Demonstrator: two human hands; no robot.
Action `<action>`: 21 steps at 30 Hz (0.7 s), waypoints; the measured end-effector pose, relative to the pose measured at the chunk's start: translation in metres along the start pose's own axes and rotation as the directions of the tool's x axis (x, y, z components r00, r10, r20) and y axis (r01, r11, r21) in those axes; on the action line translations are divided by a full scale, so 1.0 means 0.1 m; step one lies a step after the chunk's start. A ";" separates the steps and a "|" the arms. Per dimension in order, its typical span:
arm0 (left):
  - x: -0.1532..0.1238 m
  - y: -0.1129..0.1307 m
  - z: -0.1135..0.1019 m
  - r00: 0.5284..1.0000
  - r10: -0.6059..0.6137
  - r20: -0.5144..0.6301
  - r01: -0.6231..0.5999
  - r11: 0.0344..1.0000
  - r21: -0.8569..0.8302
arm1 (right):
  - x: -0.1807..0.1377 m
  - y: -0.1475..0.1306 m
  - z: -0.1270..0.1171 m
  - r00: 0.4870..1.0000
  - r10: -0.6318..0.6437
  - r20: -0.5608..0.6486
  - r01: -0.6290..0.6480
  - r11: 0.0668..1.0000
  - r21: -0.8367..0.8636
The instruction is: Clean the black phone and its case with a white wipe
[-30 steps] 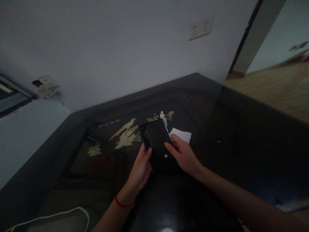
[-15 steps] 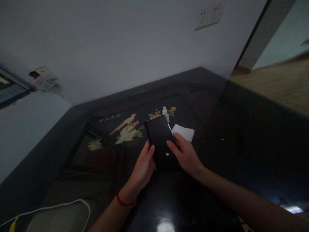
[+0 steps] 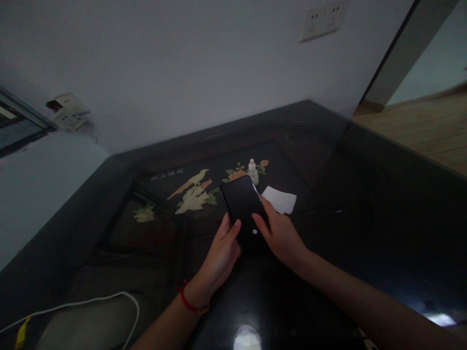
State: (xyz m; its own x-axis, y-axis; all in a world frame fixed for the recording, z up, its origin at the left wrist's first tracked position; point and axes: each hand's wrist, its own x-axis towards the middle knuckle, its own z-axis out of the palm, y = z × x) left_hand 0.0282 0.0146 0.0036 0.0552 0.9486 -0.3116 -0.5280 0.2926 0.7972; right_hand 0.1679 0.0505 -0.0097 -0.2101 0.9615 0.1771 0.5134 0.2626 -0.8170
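Observation:
Between my two hands is a black smartphone (image 3: 241, 199), tilted, its dark screen facing me with a small round fingerprint mark lit low on it. My left hand (image 3: 222, 250), with a red cord on the wrist, is closed around the phone's lower left edge, thumb on the front. Gripping the right edge, my right hand (image 3: 280, 236) has its thumb over the screen, just above the mark. A small clear bottle (image 3: 252, 172) with a white cap stands upright behind the phone. White paper (image 3: 280, 199) lies right beside my right hand's fingers.
The glossy black table (image 3: 365, 209) carries a bird-and-flower picture (image 3: 193, 197) and meets the wall at the back. A white cable (image 3: 83, 302) curves at the lower left. Wall sockets (image 3: 324, 20) are at the upper right, and more sockets (image 3: 69, 112) at the left.
My left thumb has slid slightly inward over the phone's edge. My right thumb stays over the screen. The view has shifted a little; the bottle and paper have not visibly moved.

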 end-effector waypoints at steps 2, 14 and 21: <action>-0.01 -0.01 0.00 1.000 0.025 0.004 -0.025 1.000 0.005 | -0.01 -0.01 0.00 1.000 -0.026 -0.011 0.024 0.989 -0.146; -0.02 0.00 0.05 0.989 0.146 -0.028 -0.143 0.985 0.101 | -0.06 0.00 0.06 0.988 -0.152 -0.002 0.151 0.980 0.129; 0.03 0.11 -0.04 0.989 0.144 -0.045 -0.138 0.983 0.121 | 0.03 -0.04 -0.05 0.949 -0.121 0.292 -0.075 0.812 0.579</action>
State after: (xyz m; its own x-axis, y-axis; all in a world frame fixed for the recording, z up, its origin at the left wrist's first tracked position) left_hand 0.0193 0.0203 0.0093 -0.0595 0.9744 -0.2166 -0.4239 0.1718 0.8893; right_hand 0.1694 0.0525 -0.0028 -0.5047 0.8567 0.1063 -0.0488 0.0946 -0.9943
